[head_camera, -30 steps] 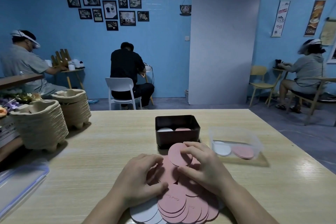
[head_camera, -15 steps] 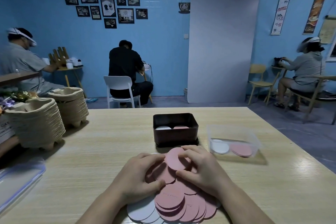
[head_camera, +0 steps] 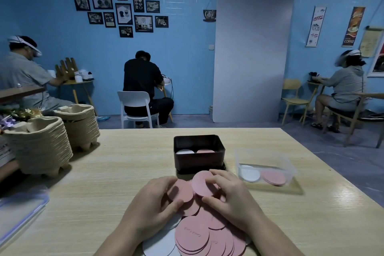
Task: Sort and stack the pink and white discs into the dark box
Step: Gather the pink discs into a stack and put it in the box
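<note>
Both hands [head_camera: 151, 206] [head_camera: 230, 199] pinch pink discs [head_camera: 202, 183] from the pile, palms down, near the dark box [head_camera: 199, 161].

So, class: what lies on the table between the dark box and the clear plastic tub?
Head view: only bare tabletop between dark box and clear plastic tub.

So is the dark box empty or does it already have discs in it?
Not empty. The dark box is open on top, with a white disc and a pink disc showing inside, side by side.

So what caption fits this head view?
Both hands gather pink discs on the table before the dark box.
</note>
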Demonstrator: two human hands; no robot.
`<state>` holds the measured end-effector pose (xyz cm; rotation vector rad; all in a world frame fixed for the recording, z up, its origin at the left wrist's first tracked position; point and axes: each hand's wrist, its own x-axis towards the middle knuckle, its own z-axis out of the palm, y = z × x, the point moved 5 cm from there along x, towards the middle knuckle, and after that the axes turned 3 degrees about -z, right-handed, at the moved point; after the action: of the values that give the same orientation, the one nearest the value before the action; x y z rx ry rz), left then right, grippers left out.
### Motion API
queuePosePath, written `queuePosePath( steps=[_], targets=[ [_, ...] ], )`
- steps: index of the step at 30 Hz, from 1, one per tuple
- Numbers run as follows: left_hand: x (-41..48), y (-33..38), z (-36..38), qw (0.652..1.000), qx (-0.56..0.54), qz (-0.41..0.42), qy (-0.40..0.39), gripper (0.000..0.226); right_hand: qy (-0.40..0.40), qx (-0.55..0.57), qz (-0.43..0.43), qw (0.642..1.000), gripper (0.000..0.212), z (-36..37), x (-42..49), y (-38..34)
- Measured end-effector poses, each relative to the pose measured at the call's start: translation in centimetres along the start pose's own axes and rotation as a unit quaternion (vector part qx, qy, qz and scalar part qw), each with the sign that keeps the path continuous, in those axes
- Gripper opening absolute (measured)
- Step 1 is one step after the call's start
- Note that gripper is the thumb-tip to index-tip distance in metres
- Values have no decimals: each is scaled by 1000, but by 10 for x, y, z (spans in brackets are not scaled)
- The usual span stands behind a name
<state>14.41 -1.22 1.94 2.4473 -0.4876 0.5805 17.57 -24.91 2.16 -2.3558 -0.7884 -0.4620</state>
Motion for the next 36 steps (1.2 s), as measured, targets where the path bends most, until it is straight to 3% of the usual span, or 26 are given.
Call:
queuePosePath(
  steps=[10,16,27,36],
  targets=[
    [1,-3,2,998,1,26,51,34,9,-8,-16,1000,41,3,0,-2],
    [0,-2,-4,995,-4,35,90,33,25,-10,-22,999,41,0,2,-2],
    [20,10,0,996,34,79,26,44,15,-1,-82,996,41,2,10,-11],
    [21,8,15,997,-13,68,25,49,9,15,-101,995,34,8,10,-14]
  ],
)
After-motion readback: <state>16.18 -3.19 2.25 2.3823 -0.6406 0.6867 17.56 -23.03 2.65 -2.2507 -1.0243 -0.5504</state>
